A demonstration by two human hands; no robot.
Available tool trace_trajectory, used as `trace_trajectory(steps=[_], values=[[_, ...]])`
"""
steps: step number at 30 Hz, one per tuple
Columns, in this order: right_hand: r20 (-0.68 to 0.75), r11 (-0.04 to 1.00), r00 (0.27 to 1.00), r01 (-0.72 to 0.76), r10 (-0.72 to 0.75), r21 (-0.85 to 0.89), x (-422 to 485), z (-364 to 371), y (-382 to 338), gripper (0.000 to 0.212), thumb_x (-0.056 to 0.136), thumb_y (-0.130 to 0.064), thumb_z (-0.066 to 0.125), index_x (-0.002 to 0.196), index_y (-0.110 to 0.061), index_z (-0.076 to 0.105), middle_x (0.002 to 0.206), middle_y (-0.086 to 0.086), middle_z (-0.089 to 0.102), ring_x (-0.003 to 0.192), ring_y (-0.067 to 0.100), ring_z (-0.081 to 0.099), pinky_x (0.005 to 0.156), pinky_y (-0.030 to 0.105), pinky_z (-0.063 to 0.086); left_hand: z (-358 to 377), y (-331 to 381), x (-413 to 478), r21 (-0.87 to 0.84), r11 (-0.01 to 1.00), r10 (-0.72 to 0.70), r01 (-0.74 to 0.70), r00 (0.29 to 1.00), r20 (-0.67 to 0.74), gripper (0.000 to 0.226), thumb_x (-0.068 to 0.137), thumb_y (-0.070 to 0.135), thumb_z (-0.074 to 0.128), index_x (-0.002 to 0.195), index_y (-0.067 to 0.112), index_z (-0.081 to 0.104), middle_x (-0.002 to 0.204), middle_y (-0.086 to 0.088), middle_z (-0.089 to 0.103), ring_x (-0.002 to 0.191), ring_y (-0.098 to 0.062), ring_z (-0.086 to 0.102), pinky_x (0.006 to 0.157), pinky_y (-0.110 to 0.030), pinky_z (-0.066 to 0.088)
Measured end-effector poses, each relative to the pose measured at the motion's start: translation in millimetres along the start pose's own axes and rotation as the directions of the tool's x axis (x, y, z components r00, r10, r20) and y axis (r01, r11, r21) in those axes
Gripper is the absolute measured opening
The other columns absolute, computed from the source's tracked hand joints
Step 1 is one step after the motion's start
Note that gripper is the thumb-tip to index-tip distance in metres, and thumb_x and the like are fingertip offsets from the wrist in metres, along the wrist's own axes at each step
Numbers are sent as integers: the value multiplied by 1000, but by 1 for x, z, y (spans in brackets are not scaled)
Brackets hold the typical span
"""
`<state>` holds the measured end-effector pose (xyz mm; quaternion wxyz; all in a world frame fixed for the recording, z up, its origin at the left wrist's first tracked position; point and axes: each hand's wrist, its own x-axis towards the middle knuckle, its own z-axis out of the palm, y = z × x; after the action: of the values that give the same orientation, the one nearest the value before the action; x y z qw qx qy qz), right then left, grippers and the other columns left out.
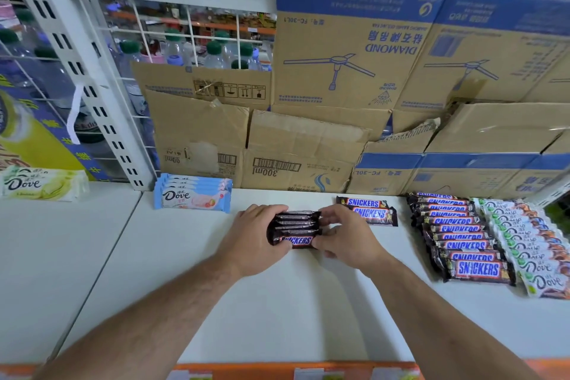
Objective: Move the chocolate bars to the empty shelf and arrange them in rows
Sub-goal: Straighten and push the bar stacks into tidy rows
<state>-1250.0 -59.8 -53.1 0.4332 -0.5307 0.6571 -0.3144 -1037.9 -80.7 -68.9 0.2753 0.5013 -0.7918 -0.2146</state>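
As a bunch of dark brown Snickers bars (294,230) rests in the middle of the white shelf (277,302), the left hand (256,241) has its grip curled round the bunch's left end and the right hand (345,237) pinches the right end. Two loose Snickers bars (368,210) lie just behind the right hand.

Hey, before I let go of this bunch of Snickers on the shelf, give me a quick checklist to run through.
1. Grip: left hand and right hand both clasp the Snickers bunch: ok.
2. Bunch lined up, front label readable: ok.
3. Bare shelf in front of the bunch: ok.
4. Clearance from the blue Dove stack: ok, apart.
5. The two loose Snickers by the right hand lie staggered, not squared: not ok.
6. Bar count in the bunch: cannot tell.
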Motion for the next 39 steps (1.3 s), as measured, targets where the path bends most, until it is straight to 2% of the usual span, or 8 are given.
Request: trace_trajectory(steps=[10, 13, 17, 20, 23, 27, 33, 39], values=[[-9, 997, 999, 32, -33, -76, 2, 3, -1, 45, 69, -11, 83, 95, -27, 50, 99, 1, 66, 44, 12, 57, 41, 21, 44, -3, 3, -2, 8, 1000, 14, -14, 1000, 13, 57, 73, 23, 67, 129, 24, 55, 114, 16, 59, 107, -9, 49, 98, -27, 36], [-16, 988, 996, 82, -85, -134, 5, 7, 0, 52, 68, -18, 84, 105, -28, 50, 105, -14, 58, 62, 12, 60, 48, 24, 48, -2, 2, -2, 14, 1000, 15, -15, 1000, 2, 58, 74, 20, 66, 130, 24, 54, 105, 22, 51, 104, -7, 46, 95, -24, 35], [8, 962, 989, 143, -145, -232, 14, 8, 1, 49, 73, -22, 80, 116, -26, 55, 101, -14, 59, 76, 10, 59, 67, 29, 50, 0, 0, 3, -11, 999, -33, 33, 999, -7, 59, 76, 19, 65, 134, 24, 52, 106, 22, 52, 107, -12, 49, 97, -28, 40], [-5, 943, 985, 164, -173, -291, 26, 8, -7, 44, 74, -24, 78, 113, -24, 58, 96, -17, 59, 83, 8, 59, 67, 15, 42, 1, -3, 15, 15, 997, -70, 70, 998, -2, 60, 77, 20, 66, 135, 22, 50, 122, 4, 61, 113, -18, 47, 99, -31, 39], [-25, 929, 983, 164, -182, -333, 39, 11, -16, 41, 74, -26, 77, 111, -24, 59, 92, -16, 58, 86, 7, 56, 63, 7, 34, -1, -5, 31, 57, 991, -122, 122, 992, -9, 60, 78, 20, 68, 135, 23, 50, 126, 2, 60, 115, -21, 46, 99, -33, 38], [-41, 934, 984, 151, -173, -323, 54, 13, -19, 40, 73, -22, 76, 111, -23, 62, 92, -13, 61, 95, 11, 60, 75, 21, 40, -1, -6, 46, 104, 983, -153, 153, 988, -12, 58, 78, 20, 66, 134, 24, 49, 127, 3, 60, 113, -23, 48, 97, -35, 39], [-49, 948, 988, 129, -149, -291, 67, 14, -23, 30, 70, -22, 77, 93, -33, 62, 76, -20, 59, 83, 13, 62, 68, 25, 43, -1, -9, 56, 75, 977, -198, 200, 980, -35, 59, 78, 18, 68, 135, 20, 50, 128, -5, 56, 118, -26, 51, 101, -35, 40], [-101, 968, 984, 124, -149, -220, 65, 14, -26, 33, 69, -22, 80, 78, -41, 54, 68, -29, 57, 65, -20, 55, 56, 0, 37, 5, -6, 46, -196, 953, -266, 229, 946, -186, 62, 72, 13, 75, 129, 17, 50, 120, -3, 58, 110, -19, 57, 96, -38, 48]])
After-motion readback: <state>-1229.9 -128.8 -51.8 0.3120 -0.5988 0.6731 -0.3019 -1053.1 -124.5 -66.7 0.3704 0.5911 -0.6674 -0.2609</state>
